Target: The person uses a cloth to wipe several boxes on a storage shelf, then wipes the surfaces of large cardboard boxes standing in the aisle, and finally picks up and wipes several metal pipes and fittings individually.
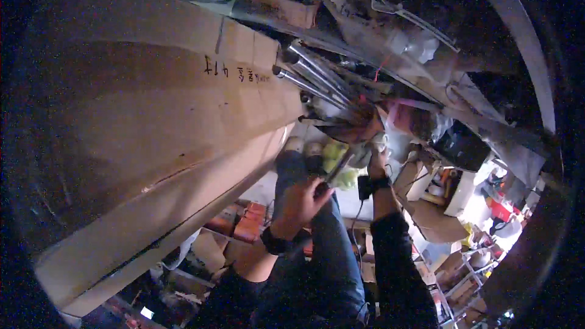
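Note:
My left hand (308, 203) is closed around the dark end of a long, narrow bar (339, 166). The bar slants up and away towards a bundle of shiny metal tubes (315, 75). Farther out, my right hand (377, 162) reaches to the near end of that bundle, beside crumpled clear plastic (396, 139). Its fingers are blurred, so what they touch is unclear. A dark brown wrapping or sheet (361, 128) surrounds the lower part of the tubes. Yellow-green plastic (336, 157) lies on the floor below the bar. Both wrists wear dark bands, and a cable hangs by the right one.
A huge cardboard box (160, 114) with handwriting fills the left side. Shelf beams (411, 82) cross the upper right. An open carton (434, 187) stands to the right, near cluttered shelving (466, 278). Orange boxes (250, 221) sit behind my legs. The light is dim.

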The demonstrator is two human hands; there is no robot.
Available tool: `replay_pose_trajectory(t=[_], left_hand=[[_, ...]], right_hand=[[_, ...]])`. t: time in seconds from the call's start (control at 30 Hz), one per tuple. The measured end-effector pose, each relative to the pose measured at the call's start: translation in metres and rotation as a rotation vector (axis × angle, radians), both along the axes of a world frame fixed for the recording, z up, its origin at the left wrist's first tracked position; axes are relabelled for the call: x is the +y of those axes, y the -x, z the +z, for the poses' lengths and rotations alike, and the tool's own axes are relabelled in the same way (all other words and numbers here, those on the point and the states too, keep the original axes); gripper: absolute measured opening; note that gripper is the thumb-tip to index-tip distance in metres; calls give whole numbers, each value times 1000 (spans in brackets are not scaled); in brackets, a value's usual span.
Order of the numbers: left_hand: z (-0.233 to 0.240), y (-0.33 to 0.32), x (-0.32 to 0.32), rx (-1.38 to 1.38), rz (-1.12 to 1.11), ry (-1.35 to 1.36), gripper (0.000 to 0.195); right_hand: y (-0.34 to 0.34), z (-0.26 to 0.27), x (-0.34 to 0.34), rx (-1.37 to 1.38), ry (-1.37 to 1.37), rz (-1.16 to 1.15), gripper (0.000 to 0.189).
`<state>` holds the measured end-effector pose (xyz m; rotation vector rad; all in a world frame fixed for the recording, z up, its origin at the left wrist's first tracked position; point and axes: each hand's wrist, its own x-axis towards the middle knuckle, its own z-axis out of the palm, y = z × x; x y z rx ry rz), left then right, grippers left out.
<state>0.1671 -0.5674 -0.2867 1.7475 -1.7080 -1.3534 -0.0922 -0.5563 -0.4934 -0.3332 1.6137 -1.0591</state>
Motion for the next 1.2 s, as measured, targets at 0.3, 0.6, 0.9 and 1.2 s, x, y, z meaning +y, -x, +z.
replay_pose_trajectory(t=[0.3, 0.6, 0.9, 1.2], left_hand=[[-1, 7, -7, -9, 82, 91, 23], [-3, -3, -31, 62, 76, 68, 12], [8, 34, -9, 129, 178, -2, 22], [-27, 41, -142, 189, 279, 338, 37]], right_hand=[[-89, 155, 8, 471, 536, 893, 74], [-67, 22, -7, 644, 238, 709, 42], [49, -38, 11, -13, 8, 87, 37], [-3, 75, 62, -62, 75, 77, 56]])
